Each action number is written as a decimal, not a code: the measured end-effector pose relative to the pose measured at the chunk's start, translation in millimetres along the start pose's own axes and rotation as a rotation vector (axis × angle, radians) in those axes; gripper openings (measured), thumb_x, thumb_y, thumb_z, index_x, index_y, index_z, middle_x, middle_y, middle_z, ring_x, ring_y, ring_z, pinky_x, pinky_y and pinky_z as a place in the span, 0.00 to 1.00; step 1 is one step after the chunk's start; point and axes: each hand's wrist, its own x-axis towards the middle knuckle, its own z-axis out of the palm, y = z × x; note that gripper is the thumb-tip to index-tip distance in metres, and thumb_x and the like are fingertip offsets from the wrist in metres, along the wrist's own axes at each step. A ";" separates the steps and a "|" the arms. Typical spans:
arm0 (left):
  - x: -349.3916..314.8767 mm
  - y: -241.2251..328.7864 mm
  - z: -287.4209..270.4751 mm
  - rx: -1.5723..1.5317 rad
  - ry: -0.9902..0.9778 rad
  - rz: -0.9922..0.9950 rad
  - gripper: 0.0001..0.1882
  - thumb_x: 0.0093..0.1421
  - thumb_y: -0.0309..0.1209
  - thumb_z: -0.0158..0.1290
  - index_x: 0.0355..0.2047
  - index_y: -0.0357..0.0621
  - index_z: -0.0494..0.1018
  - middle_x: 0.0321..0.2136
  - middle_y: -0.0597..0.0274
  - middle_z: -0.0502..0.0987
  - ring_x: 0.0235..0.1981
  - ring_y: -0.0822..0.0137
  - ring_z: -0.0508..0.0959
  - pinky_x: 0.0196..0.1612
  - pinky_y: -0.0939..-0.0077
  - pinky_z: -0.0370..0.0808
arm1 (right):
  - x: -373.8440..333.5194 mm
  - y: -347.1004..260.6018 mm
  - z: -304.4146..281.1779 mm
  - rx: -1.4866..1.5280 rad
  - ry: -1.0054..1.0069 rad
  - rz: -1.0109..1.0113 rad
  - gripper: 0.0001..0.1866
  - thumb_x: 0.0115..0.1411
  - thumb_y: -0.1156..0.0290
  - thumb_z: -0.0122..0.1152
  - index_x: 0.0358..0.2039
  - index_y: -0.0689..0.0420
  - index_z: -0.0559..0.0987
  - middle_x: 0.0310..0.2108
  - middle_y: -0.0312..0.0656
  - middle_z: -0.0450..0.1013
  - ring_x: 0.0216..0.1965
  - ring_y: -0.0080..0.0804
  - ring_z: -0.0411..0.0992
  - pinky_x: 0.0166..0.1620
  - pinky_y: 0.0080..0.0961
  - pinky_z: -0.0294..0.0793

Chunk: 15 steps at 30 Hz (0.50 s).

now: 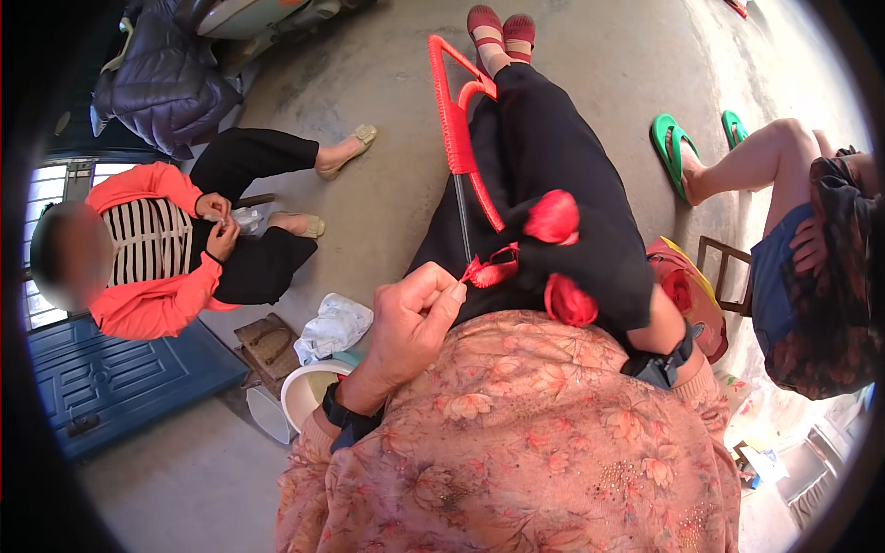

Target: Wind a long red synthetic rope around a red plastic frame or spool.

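My left hand [419, 318] pinches a thin red strand [472, 273] between thumb and fingertips. The strand is at the lower end of an angular frame wrapped in red cord [456, 138], which looks like a clothes hanger and lies over my black-trousered legs. A bare dark rod [463, 217] shows along one side of it. My right forearm comes in from the right, but a blurred black shape [595, 267] covers the hand, so its fingers are hidden. Beside that shape are two round red bundles [553, 217], the other [572, 300] nearer my lap; their kind is unclear.
On the left a seated person in a coral jacket [147, 180] handles something small and whitish. At right sits another person wearing green flip-flops [678, 157]. A white bucket [309, 392] and a plastic bag [334, 327] stand left of me; a red-and-yellow bag [705, 318] sits right.
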 end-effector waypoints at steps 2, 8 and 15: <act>-0.8 -1.3 -0.6 -0.010 -0.010 0.014 0.08 0.61 0.26 0.53 0.25 0.36 0.70 0.09 0.67 0.62 0.14 0.82 0.59 0.18 0.78 0.57 | -7.7 -10.8 -11.7 0.022 0.011 0.048 0.15 0.57 0.66 0.65 0.42 0.59 0.76 0.33 0.35 0.75 0.33 0.22 0.74 0.40 0.20 0.74; -3.5 -1.2 -1.0 0.049 -0.029 0.125 0.08 0.62 0.25 0.53 0.25 0.38 0.70 0.10 0.71 0.64 0.14 0.81 0.60 0.19 0.81 0.58 | -9.5 -20.5 -119.2 -0.236 0.224 -0.217 0.13 0.61 0.67 0.59 0.44 0.59 0.74 0.35 0.39 0.75 0.35 0.25 0.74 0.40 0.22 0.74; -0.4 -5.4 -2.8 0.047 -0.066 0.158 0.07 0.59 0.25 0.55 0.25 0.39 0.70 0.10 0.65 0.65 0.12 0.77 0.63 0.18 0.78 0.59 | -46.1 -37.6 -299.5 -0.537 0.448 -0.542 0.12 0.65 0.68 0.51 0.46 0.60 0.73 0.38 0.43 0.74 0.38 0.29 0.73 0.42 0.25 0.74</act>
